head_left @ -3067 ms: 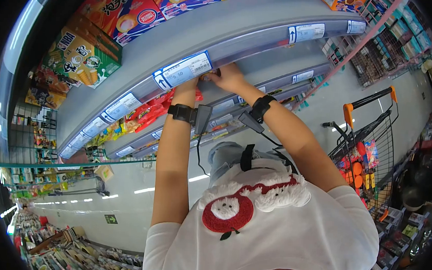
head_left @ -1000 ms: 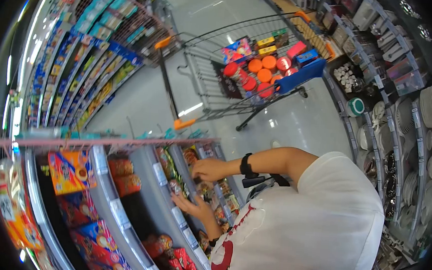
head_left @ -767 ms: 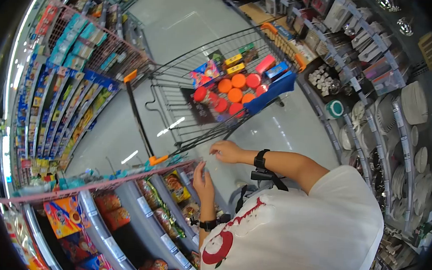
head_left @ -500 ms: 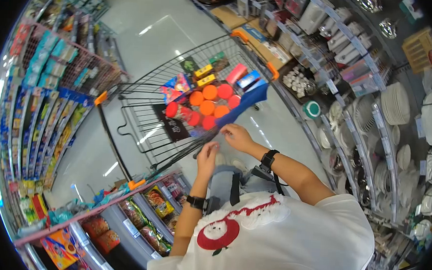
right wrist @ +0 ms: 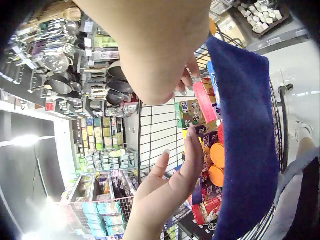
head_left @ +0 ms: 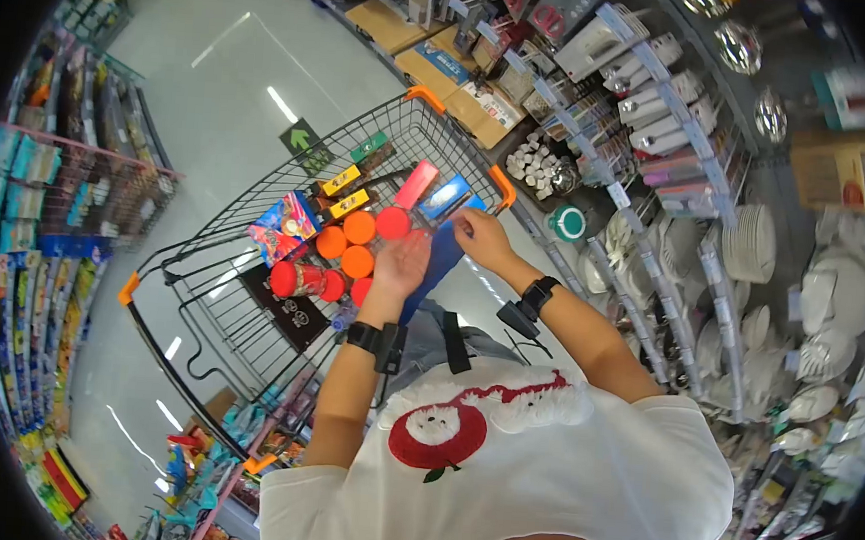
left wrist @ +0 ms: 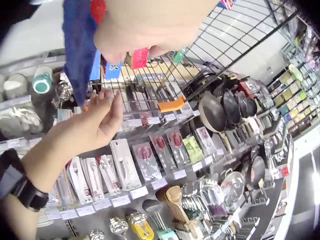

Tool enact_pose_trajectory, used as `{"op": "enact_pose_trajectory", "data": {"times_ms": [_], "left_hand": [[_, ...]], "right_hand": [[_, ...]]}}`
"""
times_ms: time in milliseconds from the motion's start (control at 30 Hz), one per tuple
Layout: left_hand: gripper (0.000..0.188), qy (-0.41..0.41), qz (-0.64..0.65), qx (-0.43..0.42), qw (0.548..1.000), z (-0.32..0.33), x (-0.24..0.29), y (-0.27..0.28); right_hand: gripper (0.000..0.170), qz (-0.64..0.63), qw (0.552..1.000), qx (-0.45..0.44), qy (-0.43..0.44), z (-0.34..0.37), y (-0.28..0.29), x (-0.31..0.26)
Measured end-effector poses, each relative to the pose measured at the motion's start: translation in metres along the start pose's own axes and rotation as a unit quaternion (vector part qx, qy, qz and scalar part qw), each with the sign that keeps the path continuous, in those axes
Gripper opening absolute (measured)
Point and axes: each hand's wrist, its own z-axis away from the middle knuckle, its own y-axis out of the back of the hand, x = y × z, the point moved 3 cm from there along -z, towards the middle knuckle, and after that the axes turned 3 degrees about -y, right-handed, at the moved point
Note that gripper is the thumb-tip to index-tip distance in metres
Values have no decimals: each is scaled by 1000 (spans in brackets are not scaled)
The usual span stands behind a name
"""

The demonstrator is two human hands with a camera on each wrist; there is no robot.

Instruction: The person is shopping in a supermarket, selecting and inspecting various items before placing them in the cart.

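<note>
In the head view my left hand [head_left: 403,263] hovers over the near side of the shopping cart [head_left: 187,343], palm turned up and fingers extended, holding nothing. Just below and beside it are jars with orange lids [head_left: 359,228] and red lids [head_left: 393,222]. My right hand [head_left: 485,239] is at the cart's near right side, its fingers loosely bent and nothing visible in them. A blue cloth [head_left: 437,270] hangs over the cart's edge between the hands. A blue box [head_left: 448,197] and a pink box [head_left: 417,183] lie in the cart close to the right fingertips.
Also in the cart are yellow boxes [head_left: 347,204] and a colourful packet [head_left: 287,228]. Kitchenware shelves with stacked plates [head_left: 748,244] stand on the right. Cardboard boxes [head_left: 479,113] lie beyond the cart's far end. Snack shelves [head_left: 27,332] line the left.
Both hands have come away from the snack shelf and swung over to the cart. The view has turned with the body, bringing cart and kitchenware shelves closer to centre.
</note>
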Motion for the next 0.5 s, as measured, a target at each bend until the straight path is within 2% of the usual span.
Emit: {"op": "enact_pose_trajectory", "data": {"times_ms": [100, 133, 167, 200, 267, 300, 400, 467, 500], "left_hand": [[51, -22, -41, -5, 999, -34, 17, -32], [48, -34, -51, 17, 998, -47, 20, -38], [45, -43, -64, 42, 996, -58, 21, -44], [42, -51, -81, 67, 993, -65, 22, -43], [42, -13, -79, 73, 994, -94, 18, -25], [41, 2, -87, 72, 994, -106, 18, -21], [40, 45, -126, 69, 989, -121, 8, -8], [42, 21, -158, 125, 979, -138, -4, 14], [44, 35, -171, 95, 980, -128, -4, 5]], "right_hand": [[21, 70, 997, -16, 14, -57, -4, 24], [22, 92, 996, -12, 19, -71, -9, 39], [31, 132, 990, -42, -27, -88, -8, 45], [33, 157, 984, -36, -78, -97, -12, 62], [39, 206, 963, -18, -171, -109, -24, 105], [49, 210, 966, -16, -151, -111, -28, 112], [54, 197, 936, -105, -271, -115, -44, 121], [57, 156, 938, -144, -274, -112, -48, 118], [53, 180, 949, -127, -228, -104, -57, 142]]}}
